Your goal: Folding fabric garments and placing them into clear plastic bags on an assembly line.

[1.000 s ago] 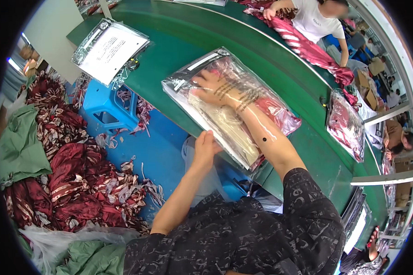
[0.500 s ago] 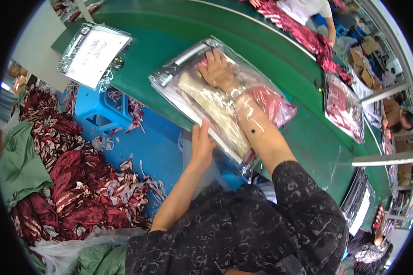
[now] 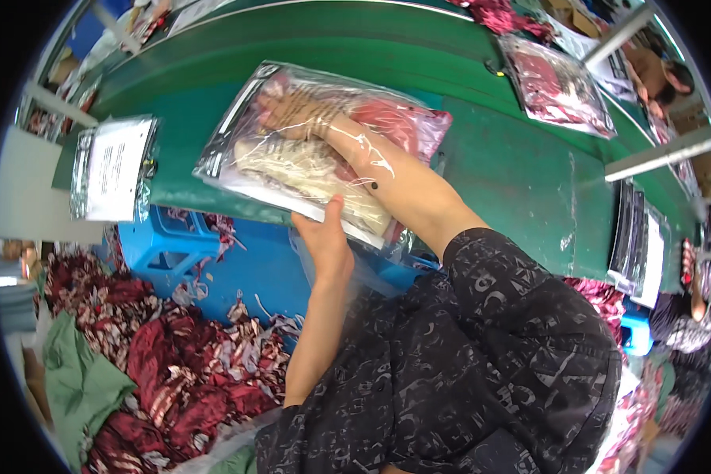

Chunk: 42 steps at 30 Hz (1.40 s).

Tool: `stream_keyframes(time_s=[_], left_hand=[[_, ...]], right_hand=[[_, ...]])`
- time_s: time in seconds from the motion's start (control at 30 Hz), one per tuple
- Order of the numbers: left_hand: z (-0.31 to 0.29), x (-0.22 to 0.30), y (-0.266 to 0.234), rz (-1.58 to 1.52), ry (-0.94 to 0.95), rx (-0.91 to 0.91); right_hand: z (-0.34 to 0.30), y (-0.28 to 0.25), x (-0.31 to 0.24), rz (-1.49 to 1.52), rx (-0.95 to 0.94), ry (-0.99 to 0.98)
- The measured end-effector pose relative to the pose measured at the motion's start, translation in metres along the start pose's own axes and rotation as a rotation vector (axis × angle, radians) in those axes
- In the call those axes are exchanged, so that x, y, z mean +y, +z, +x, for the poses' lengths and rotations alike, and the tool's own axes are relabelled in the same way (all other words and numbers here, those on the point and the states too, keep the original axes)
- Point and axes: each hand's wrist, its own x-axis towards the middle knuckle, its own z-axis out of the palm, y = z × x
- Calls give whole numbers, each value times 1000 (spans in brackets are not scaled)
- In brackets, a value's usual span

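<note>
A clear plastic bag (image 3: 213, 150) holding folded cream and red-pink cloth (image 3: 316, 170) lies on the green table, its near edge over the table's front edge. My right forearm reaches inside it through the near side. Under the film, my right hand (image 3: 300, 114) rests on the cloth near the far left end, fingers stretched out. Glare on the plastic partly masks those fingers. At the near edge, my left hand (image 3: 324, 237) pinches the bag, thumb on top and fingers partly hidden below.
Flat packages with a white sheet (image 3: 112, 170) lie at the table's left end. Another bagged garment (image 3: 557, 87) is at far right, beyond a metal post (image 3: 663, 154). Dark packages (image 3: 636, 245) sit at right. A blue stool (image 3: 166, 241) and heaped maroon cloth (image 3: 182, 363) occupy the floor.
The whole view has turned, shifting the surroundings. My right hand has swung leftward inside the bag, its fingers now pointing to the bag's left end. My left hand stays at the near edge.
</note>
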Motion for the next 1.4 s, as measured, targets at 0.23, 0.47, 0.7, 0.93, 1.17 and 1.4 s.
stream_keyframes(time_s=[0.23,0.47,0.7,0.93,1.17,1.4], left_hand=[[-2,-2,1,-91,-26,-28],[14,-7,-19,-170,-46,-9],[18,-2,-13,-261,-130,-55],[40,-24,-15,-335,-145,8],[17,-5,-54,6,214,199],[-92,-24,-9,1197,957,-68]], right_hand=[[-39,3,-4,259,240,47],[-128,-90,-60,-155,325,147],[-142,-89,-71,-61,274,267],[-180,-110,-75,5,183,153],[-318,-194,-91,86,436,503],[-320,-145,-6,224,214,701]])
